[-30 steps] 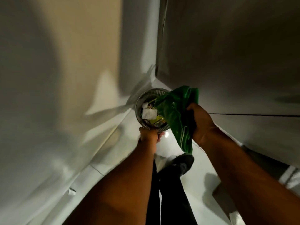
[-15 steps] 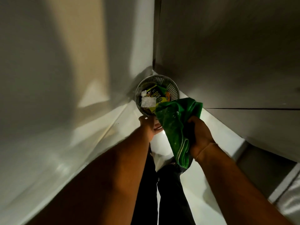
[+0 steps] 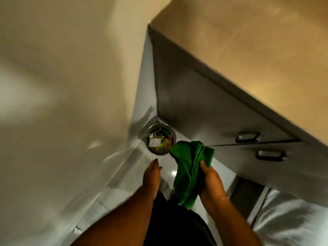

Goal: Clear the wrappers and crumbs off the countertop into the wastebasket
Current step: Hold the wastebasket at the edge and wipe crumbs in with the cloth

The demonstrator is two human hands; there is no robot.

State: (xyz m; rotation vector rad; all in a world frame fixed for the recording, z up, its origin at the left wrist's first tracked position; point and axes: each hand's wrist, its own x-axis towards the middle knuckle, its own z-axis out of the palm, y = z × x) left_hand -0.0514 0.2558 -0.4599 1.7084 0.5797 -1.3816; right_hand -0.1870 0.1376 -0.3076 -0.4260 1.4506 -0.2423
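A round metal mesh wastebasket (image 3: 149,132) stands on the floor in the corner between the wall and the cabinet. Inside it lie wrappers (image 3: 160,143), yellow-green ones and a crumpled white one. My right hand (image 3: 211,181) grips a bunched green cloth (image 3: 190,167), which hangs beside and partly over the basket's near right rim. My left hand (image 3: 152,174) hovers just short of the basket with fingers extended and nothing in it. The beige countertop (image 3: 248,41) fills the upper right.
Grey cabinet fronts (image 3: 204,107) with two dark handles (image 3: 248,137) run along the right. A pale wall (image 3: 62,86) closes the left. Glossy white floor tiles (image 3: 124,167) lie below, and my dark trouser legs (image 3: 174,221) stand at the bottom centre.
My left hand has let go of the wastebasket's rim and drawn back. The view has risen, so the basket looks smaller and the countertop has come into sight. The cloth stays in my right hand.
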